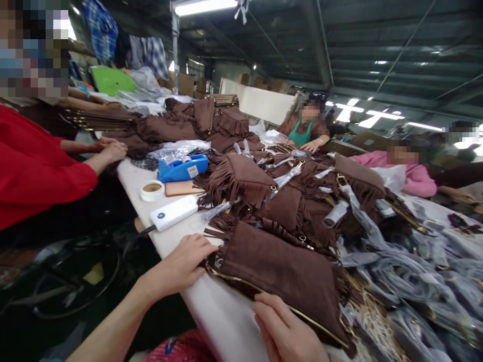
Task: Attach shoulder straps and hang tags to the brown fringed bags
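A brown suede bag lies flat at the table's near edge, with a gold zip along the side towards me. At its left end, my left hand pinches the corner beside the metal ring, thumb below and fingers above. My right hand is by the middle of the zip edge, its fingers curled and pressed together. Whatever those fingertips may hold is hidden. Brown fringe shows behind the bag and at its right end.
More fringed bags are heaped beyond. To the left are a blue tape dispenser, a tape roll and a white power strip. Plastic-wrapped straps cover the right side. A person in red stands left; others sit across.
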{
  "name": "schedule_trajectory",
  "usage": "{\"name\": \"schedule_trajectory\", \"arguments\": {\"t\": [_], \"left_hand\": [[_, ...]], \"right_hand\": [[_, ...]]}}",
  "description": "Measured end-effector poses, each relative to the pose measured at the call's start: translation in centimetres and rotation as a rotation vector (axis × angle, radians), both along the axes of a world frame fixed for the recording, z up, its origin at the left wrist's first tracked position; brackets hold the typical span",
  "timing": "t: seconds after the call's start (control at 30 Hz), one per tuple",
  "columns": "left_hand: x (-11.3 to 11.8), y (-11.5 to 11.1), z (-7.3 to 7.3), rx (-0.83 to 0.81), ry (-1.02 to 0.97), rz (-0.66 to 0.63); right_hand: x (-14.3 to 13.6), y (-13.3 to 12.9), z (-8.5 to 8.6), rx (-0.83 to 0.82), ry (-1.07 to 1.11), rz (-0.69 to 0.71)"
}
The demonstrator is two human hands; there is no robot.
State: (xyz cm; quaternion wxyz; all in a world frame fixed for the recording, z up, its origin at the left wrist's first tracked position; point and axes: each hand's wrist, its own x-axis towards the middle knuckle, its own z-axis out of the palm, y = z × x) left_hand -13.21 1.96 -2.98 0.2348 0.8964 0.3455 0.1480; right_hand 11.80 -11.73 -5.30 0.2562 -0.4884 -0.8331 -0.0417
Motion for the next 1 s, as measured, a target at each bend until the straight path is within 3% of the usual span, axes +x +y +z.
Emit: {"name": "schedule_trajectory", "arguments": {"t": [0.07, 0.2, 0.33, 0.47, 0.6, 0.77, 0.87, 1.0], "left_hand": [[-0.2, -0.3, -0.3, 0.022, 0.022, 0.034], [-1.1, 0.0, 0.0, 0.072, 0.110, 0.099], [-2.0, 0.5, -0.1, 0.153, 0.190, 0.141], [-1.9, 0.3, -0.7, 0.121, 0.182, 0.165], [-1.1, -1.2, 0.4, -0.023, 0.035, 0.196], [-1.2, -2.1, 2.4, -0.289, -0.311, 0.015], [-1.5, -1.4, 2.0, -0.420, -0.503, 0.080], [-0.8, -0.7, 0.7, -0.350, -0.430, 0.142]], "right_hand": [[-1.3, 1.7, 0.5, -0.030, 0.028, 0.050], [-2.9, 3.9, 0.5, -0.138, 0.105, 0.003], [-3.4, 4.5, -0.1, -0.225, 0.183, -0.005], [-4.7, 5.0, -0.1, -0.227, 0.244, -0.014], [-6.9, 6.4, 0.5, -0.240, 0.251, -0.033], [-8.1, 8.0, 0.8, -0.225, 0.306, -0.038], [-7.8, 7.6, 0.6, -0.214, 0.428, 0.016], [-7.6, 6.1, 0.4, -0.213, 0.540, 0.054]]}}
